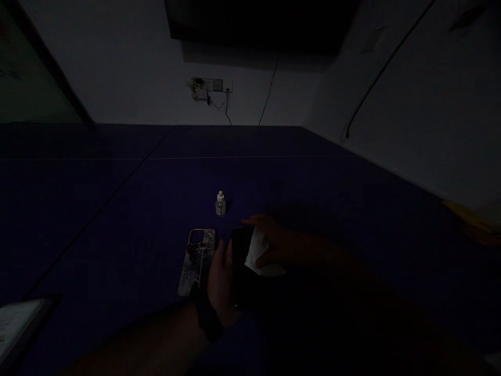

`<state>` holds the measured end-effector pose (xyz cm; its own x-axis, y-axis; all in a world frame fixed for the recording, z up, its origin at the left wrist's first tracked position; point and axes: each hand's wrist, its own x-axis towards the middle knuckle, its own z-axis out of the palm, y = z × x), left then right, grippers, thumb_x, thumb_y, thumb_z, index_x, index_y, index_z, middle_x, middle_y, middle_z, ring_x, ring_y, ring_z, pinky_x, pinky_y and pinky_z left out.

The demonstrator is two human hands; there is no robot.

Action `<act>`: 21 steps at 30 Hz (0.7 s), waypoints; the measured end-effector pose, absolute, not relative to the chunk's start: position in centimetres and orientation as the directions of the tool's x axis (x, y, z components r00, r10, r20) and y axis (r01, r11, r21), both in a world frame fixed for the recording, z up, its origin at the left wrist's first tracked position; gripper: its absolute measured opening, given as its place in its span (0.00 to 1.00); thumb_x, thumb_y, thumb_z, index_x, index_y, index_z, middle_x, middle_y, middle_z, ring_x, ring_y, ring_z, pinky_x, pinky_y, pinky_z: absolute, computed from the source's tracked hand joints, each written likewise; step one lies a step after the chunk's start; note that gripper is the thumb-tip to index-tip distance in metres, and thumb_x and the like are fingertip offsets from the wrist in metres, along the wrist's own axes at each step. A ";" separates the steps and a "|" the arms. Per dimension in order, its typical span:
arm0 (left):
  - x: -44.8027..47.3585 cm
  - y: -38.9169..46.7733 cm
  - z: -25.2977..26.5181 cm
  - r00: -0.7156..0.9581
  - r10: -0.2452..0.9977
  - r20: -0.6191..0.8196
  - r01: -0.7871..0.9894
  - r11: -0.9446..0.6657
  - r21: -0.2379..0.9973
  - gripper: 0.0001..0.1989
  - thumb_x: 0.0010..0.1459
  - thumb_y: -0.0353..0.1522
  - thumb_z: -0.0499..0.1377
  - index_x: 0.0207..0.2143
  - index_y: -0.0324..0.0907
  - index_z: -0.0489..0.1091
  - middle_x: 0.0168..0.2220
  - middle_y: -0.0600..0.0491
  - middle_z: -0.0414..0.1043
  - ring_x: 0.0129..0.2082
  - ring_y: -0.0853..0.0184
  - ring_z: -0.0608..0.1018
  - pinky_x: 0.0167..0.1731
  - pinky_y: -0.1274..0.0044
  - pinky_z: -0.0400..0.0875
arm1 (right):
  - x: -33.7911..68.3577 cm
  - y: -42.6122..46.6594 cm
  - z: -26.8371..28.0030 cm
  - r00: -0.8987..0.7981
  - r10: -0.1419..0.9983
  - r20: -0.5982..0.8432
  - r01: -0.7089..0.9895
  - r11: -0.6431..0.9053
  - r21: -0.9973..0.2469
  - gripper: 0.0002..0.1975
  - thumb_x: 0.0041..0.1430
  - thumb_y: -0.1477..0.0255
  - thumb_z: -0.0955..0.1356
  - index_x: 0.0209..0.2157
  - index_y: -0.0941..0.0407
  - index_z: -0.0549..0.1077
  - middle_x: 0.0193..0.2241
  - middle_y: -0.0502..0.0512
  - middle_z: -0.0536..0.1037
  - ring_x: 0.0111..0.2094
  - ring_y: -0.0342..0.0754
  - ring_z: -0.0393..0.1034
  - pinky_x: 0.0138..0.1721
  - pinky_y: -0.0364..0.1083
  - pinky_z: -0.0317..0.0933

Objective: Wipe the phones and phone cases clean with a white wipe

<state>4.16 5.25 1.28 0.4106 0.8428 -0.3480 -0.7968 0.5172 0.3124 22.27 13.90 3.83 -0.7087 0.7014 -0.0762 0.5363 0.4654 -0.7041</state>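
In dim light, my left hand (221, 284) grips a dark phone (241, 282) by its left side, the thumb along the edge. My right hand (276, 243) pinches a white cloth or tissue (256, 250) over the upper right of the phone's dark face. Just left of my left hand lies a phone case (193, 266) with a grey printed pattern and a camera cutout at its top. A small dropper-style bottle (221, 204) with a white cap stands upright beyond the phone. The phone's lower right part is lost in shadow.
All of this is on a dark blue surface (129, 224). A pale flat item (19, 326) sits at the lower left, and a yellowish thing (472, 222) lies by the right wall. Sockets with cables (209, 86) and a dark screen (258, 26) are on the far wall.
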 end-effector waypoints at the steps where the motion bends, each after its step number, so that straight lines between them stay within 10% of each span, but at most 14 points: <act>1: 4.1 5.3 1.2 0.409 0.844 -0.346 -0.799 0.515 0.310 0.31 0.69 0.51 0.47 0.70 0.51 0.58 0.56 0.45 0.76 0.53 0.52 0.79 0.57 0.60 0.67 | 22.3 13.5 3.7 -0.689 0.721 -0.078 0.540 0.439 -0.718 0.49 0.50 0.60 0.79 0.69 0.50 0.58 0.68 0.65 0.60 0.69 0.64 0.56 0.66 0.64 0.56; 21: 4.1 5.3 1.3 0.382 0.853 -0.356 -0.811 0.494 0.314 0.32 0.69 0.50 0.51 0.70 0.50 0.58 0.56 0.45 0.76 0.53 0.51 0.79 0.55 0.61 0.70 | 23.2 9.9 0.8 -0.512 0.858 0.030 0.526 0.341 -0.779 0.58 0.53 0.58 0.78 0.74 0.43 0.41 0.74 0.63 0.45 0.74 0.65 0.42 0.70 0.69 0.45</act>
